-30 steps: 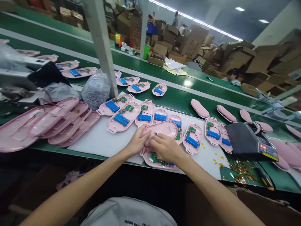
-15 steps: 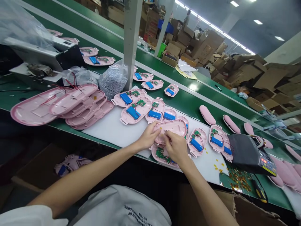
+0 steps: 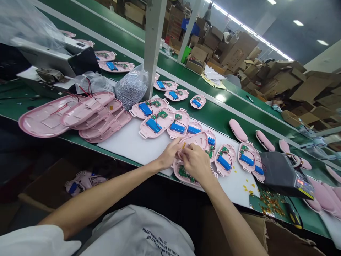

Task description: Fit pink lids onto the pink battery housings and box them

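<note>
My left hand [image 3: 172,153] grips the left end of a pink plastic shell half [image 3: 199,139], tilted with its hollow inside facing me. A small piece of yellow tape [image 3: 184,145] shows on the shell by my left thumb. Closed, my right hand [image 3: 196,161] has its fingertips pressed together at the inside of the same shell; what they pinch is hidden. Beneath both hands lies a pink shell with a green circuit board [image 3: 183,172], partly covered. Close by on the left is an open shell with a blue battery [image 3: 153,125] and wires.
Stacked pink shells [image 3: 101,122] lie at left beside a bag of small metal parts [image 3: 132,87]. A metal post [image 3: 153,49] rises from the bench. At right are a black device with a lit display [image 3: 282,174], scattered yellow tape pieces [image 3: 269,202] and a screwdriver [image 3: 293,216].
My right hand has shifted slightly left along the shell, its fingers now nearer the yellow tape. The left hand keeps its grip. The whole view has shifted a little.
</note>
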`<control>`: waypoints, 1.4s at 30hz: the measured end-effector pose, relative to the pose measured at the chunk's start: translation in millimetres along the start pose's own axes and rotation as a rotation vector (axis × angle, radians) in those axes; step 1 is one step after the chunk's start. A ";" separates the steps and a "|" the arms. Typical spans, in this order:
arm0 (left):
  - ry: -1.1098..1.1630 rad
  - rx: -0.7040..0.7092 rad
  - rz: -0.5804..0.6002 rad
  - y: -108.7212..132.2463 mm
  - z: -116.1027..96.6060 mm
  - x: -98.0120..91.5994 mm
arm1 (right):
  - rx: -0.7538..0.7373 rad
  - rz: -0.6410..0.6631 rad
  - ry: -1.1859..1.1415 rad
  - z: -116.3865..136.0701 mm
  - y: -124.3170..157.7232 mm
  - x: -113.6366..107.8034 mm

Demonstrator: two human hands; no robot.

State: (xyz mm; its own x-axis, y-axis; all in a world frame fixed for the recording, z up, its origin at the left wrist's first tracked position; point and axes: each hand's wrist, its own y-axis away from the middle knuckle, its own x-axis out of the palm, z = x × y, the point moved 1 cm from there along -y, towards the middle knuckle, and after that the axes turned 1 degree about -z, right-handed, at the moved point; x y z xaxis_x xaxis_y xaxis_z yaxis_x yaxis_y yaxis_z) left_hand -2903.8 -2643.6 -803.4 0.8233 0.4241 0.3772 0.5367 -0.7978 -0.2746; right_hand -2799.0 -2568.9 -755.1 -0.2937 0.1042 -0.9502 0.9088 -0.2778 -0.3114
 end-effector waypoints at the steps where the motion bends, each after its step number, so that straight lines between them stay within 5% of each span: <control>1: 0.054 -0.018 0.014 1.5 -0.9 0.4 | 0.033 -0.021 0.024 0.8 -0.8 1.2; 4: 0.133 -0.039 0.026 3.2 0.8 -2.1 | 0.184 -0.077 -0.039 -1.7 -3.0 4.8; 8: -0.088 0.058 -0.006 2.8 10.1 -11.6 | 0.370 -0.167 -0.391 -21.4 2.4 -1.4; 11: -0.256 0.077 0.041 5.5 11.8 -17.8 | 0.312 -0.224 -0.470 -46.3 15.2 -28.2; 16: -0.474 0.118 0.119 13.3 -0.6 -23.5 | 0.159 -0.409 -0.230 -73.9 38.8 -85.3; 19: -0.669 0.198 0.285 15.5 -9.8 -25.5 | -0.054 -0.217 -0.124 -60.4 48.3 -84.1; 23: -0.901 0.339 0.753 21.4 -37.7 -25.6 | -0.185 0.204 -0.122 -33.1 52.2 -38.5; 27: -1.213 0.271 0.935 19.5 -86.2 -16.9 | -0.130 0.277 -0.137 -29.1 48.3 7.5; 29: -1.295 0.287 0.926 -7.6 -106.1 -5.5 | -0.151 0.236 -0.158 -31.7 48.1 23.7; 31: -1.375 0.335 0.792 -63.7 -115.6 9.5 | -0.186 0.176 -0.147 -35.0 51.6 37.0; 36: -1.562 0.240 0.282 -268.1 -96.1 37.7 | -0.009 -0.115 -0.048 -77.1 57.4 30.5; 39: -1.586 0.132 0.142 -360.2 -74.5 41.2 | 0.213 -0.220 -0.049 -137.1 18.2 -8.2; 42: -1.571 0.074 0.076 -413.7 -62.4 34.7 | 0.401 -0.186 -0.010 -204.5 -63.8 -31.7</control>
State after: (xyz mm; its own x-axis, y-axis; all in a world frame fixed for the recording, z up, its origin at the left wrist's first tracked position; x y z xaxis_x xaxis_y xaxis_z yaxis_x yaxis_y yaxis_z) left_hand -3108.8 -2325.6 -621.5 0.1837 0.4265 -0.8856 0.4553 -0.8354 -0.3079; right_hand -2787.1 -2359.2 -702.4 -0.4462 0.1783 -0.8770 0.6537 -0.6043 -0.4555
